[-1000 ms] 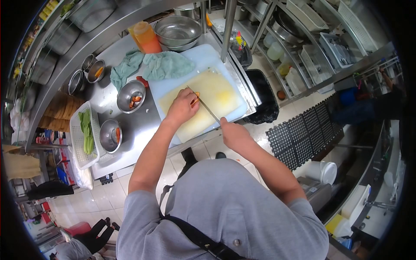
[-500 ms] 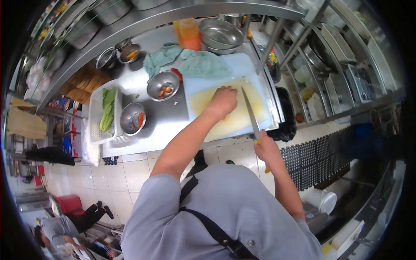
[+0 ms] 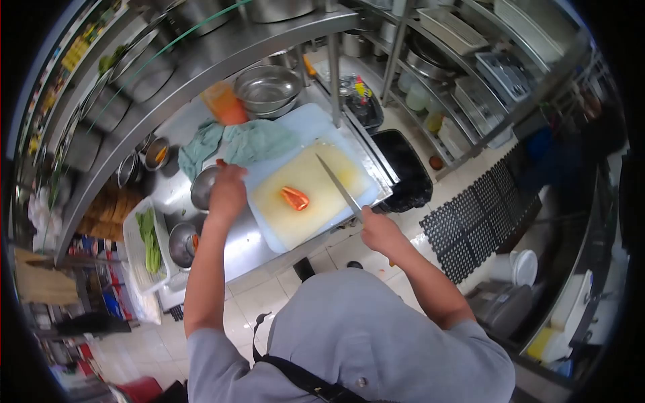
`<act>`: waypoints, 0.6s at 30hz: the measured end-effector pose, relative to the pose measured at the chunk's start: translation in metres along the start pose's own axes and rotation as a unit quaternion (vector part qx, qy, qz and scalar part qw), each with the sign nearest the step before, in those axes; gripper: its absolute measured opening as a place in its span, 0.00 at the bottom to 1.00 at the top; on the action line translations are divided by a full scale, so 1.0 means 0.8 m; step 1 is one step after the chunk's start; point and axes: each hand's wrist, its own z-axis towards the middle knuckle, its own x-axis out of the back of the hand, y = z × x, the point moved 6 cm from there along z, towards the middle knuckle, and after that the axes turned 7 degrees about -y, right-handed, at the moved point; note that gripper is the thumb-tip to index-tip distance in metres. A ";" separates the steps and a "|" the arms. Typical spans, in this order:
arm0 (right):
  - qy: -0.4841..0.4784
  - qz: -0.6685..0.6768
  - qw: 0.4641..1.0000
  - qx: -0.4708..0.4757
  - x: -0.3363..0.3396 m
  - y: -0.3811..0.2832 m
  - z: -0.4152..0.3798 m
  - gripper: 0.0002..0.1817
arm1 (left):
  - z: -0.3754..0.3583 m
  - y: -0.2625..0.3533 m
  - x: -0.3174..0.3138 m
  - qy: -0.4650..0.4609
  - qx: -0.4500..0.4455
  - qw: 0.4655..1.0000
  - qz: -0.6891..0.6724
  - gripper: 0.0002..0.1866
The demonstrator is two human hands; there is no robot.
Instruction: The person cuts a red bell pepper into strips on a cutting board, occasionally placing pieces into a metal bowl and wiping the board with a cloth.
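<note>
My right hand (image 3: pixel 381 230) is closed round the handle of a long kitchen knife (image 3: pixel 339 185), its blade slanting over the right part of the yellowed cutting board (image 3: pixel 282 228). On that board lies a piece of red pepper (image 3: pixel 295 198), its hollow inside showing. My left hand (image 3: pixel 229 193) is over the right side of a steel bowl (image 3: pixel 201 187) and covers much of it. A small red piece (image 3: pixel 220 162) shows at its fingertips; whether they grip it I cannot make out.
Left of the bowl are a second steel bowl (image 3: pixel 180 246) with red pieces and a white basket (image 3: pixel 138 265) of green stalks. Behind are green cloths (image 3: pixel 259 142), an orange container (image 3: pixel 227 104) and stacked steel bowls (image 3: pixel 267 91). A shelf post (image 3: pixel 334 80) stands by the board's far corner.
My left hand has left the cutting board for the steel bowl, uncovering the red pepper piece. The knife stays in my right hand over the board's right side. The view has turned.
</note>
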 end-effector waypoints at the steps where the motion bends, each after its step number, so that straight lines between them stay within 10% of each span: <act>1: 0.006 0.003 1.000 0.013 -0.005 0.003 0.004 0.19 | -0.003 0.031 -0.009 -0.009 -0.088 0.996 0.018 0.12; 7: 0.028 0.017 0.999 0.029 -0.005 0.002 -0.001 0.21 | -0.009 0.139 -0.048 -0.107 -0.247 0.963 -0.014 0.14; 18: 0.007 0.077 0.995 0.059 -0.004 0.009 0.000 0.26 | 0.002 0.153 -0.096 -0.089 -0.070 0.988 -0.106 0.14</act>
